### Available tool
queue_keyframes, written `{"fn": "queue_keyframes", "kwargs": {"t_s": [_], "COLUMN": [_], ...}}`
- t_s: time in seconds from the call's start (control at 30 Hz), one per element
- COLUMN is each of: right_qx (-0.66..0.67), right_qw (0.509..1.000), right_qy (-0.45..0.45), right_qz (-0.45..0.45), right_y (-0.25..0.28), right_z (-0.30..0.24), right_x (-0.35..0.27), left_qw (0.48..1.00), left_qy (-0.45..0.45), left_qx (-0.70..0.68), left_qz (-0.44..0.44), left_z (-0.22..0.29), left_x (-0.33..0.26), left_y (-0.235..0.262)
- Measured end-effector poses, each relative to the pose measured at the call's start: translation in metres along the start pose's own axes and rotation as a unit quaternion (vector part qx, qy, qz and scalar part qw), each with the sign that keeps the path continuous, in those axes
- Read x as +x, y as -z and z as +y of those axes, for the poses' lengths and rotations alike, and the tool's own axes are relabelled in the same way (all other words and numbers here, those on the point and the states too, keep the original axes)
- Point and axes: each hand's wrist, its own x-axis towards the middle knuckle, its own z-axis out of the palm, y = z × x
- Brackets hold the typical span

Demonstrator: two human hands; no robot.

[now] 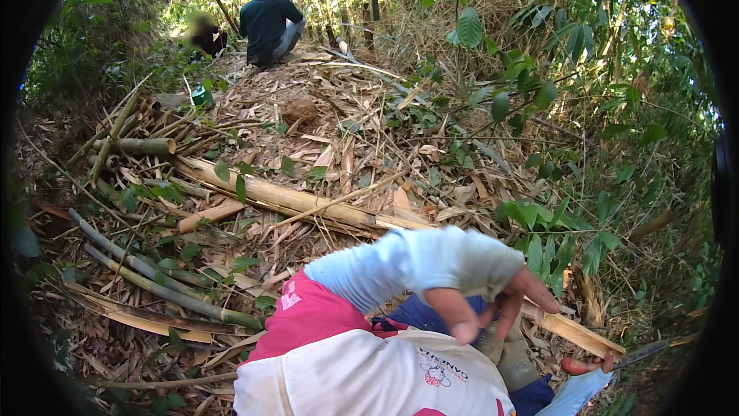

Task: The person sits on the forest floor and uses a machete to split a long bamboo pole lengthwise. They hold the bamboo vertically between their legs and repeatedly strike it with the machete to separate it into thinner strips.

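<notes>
- Left hand (493, 304): comes across the body in a pale blue sleeve, fingers loosely spread and curled downward, gripping nothing; fingertips hang just above the near end of the split bamboo length (323, 204).
- Right hand (586, 364): mostly hidden at the lower right; only thumb and a fingertip show, closed around the handle of a knife (643, 352) whose dark blade points out to the right.
- Split bamboo length: pale, lies diagonally on the leaf-littered ground (362, 123), running from upper left down to the cut end (573, 331) between the two hands.
- Risk, judged: blade and the empty left hand are near each other over the same end of the bamboo; a slip or glancing stroke off the hard, smooth culm could carry the edge toward the left fingers.
- Risk: the bamboo rests loose on dry sheaths and leaves, with no firm support seen under it; it could roll or skid when struck or pressed.
- Risk: split edges look sharp and splintery; bare fingers could be cut.
- Risk: green bamboo poles (154, 277) and loose stalks lie at the left; footing on the slope looks poor.
- Two people (265, 20) sit well apart at the top, clear of the blade.
</notes>
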Motion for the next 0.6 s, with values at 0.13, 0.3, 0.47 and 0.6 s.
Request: {"fn": "queue_keyframes", "kwargs": {"t_s": [0.13,0.3,0.47,0.6], "right_qx": [-0.022,0.003,-0.005,-0.003], "right_qw": [0.994,0.999,0.999,0.999], "right_qy": [0.106,-0.008,0.003,0.005], "right_qz": [0.014,0.034,0.043,0.045], "right_y": [-0.025,-0.013,-0.017,-0.018], "right_z": [0.015,0.005,0.01,0.011], "right_x": [-0.008,0.006,0.004,0.006], "left_qw": [0.968,0.92,0.9,0.886], "left_qy": [-0.184,-0.26,-0.268,-0.278], "left_qx": [0.163,0.292,0.342,0.371], "left_qz": [-0.049,-0.037,-0.02,-0.008], "left_z": [0.095,0.148,0.143,0.143], "left_x": [-0.039,-0.061,-0.065,-0.06], "left_y": [-0.022,-0.057,-0.055,-0.059]}}
